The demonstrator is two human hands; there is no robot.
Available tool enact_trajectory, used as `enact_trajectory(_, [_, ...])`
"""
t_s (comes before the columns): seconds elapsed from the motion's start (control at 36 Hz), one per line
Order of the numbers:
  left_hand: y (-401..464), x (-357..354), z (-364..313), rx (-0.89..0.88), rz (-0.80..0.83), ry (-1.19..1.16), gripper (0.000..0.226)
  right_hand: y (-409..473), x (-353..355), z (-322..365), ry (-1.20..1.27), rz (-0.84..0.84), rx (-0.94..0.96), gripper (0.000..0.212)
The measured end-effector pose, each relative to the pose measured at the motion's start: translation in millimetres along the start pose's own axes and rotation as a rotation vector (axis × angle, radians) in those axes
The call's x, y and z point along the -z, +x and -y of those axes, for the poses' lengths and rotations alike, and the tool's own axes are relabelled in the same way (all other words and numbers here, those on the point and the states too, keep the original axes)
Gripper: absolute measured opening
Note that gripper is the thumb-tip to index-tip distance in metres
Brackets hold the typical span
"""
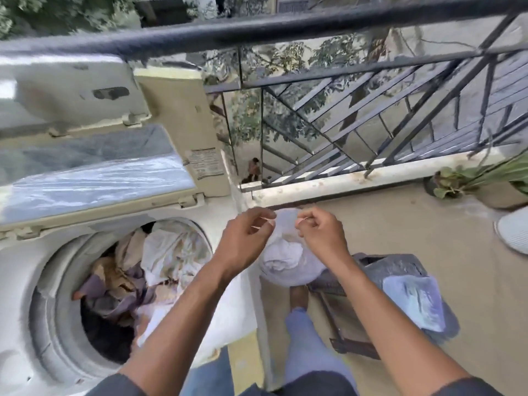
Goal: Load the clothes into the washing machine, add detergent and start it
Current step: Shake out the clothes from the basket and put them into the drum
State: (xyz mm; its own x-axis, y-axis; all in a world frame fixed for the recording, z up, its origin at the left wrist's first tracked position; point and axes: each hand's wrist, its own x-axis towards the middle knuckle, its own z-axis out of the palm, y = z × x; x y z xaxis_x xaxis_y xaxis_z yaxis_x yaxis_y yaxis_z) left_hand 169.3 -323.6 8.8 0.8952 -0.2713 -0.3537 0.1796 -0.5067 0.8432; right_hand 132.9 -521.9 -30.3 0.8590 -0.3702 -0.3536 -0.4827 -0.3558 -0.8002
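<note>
Pinching its top, both hands' fingers [264, 221] hold a translucent white bag [288, 262] (bulging, knotted shut).

Soft, even daylight, seemingly from beyond the railing [371, 90]; no hard shadows. Wide-angle bending and motion blur smear the frame edges.

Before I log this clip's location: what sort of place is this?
Likely a home balcony used for laundry: a dark metal railing overlooks trees and ground below, potted plants sit along the ledge, and a top-loading washing machine stands open, full of clothes.
</note>
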Motion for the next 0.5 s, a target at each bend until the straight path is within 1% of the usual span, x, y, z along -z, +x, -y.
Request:
enact_trajectory(0.06, [18, -23, -3, 0.027, 0.032, 0.011, 0.016, 18, 8, -13, -0.050, 0.034, -0.026, 0.016])
enact_trajectory(0.11, [36, -47, -2, 0.049, 0.064, 0.073, 0.017, 38, 14, -28, -0.102, 0.060, -0.038, 0.018])
enact_trajectory(0.19, [62, -83, 8, 0.160, 0.102, 0.125, 0.019, 69, 16, -60, -0.134, 0.110, -0.087, 0.015])
enact_trajectory(0.22, [70, -95, 13, 0.212, 0.117, 0.133, 0.023, 80, 15, -72, -0.156, 0.132, -0.106, 0.013])
enact_trajectory(0.31, [95, -129, 35, 0.352, 0.157, 0.186, 0.047, 110, 6, -114, -0.246, 0.212, -0.156, 0.012])
enact_trajectory(0.36, [111, -151, 56, 0.423, 0.190, 0.215, 0.054, 130, -5, -144, -0.280, 0.269, -0.201, 0.013])
enact_trajectory(0.42, [125, -170, 74, 0.477, 0.212, 0.234, 0.053, 148, -16, -174, -0.320, 0.320, -0.231, 0.017])
enact_trajectory(0.44, [132, -180, 85, 0.501, 0.232, 0.248, 0.049, 158, -23, -191, -0.346, 0.343, -0.238, 0.018])
enact_trajectory(0.5, [147, -199, 112, 0.545, 0.260, 0.277, 0.045, 177, -36, -225, -0.381, 0.385, -0.252, 0.017])
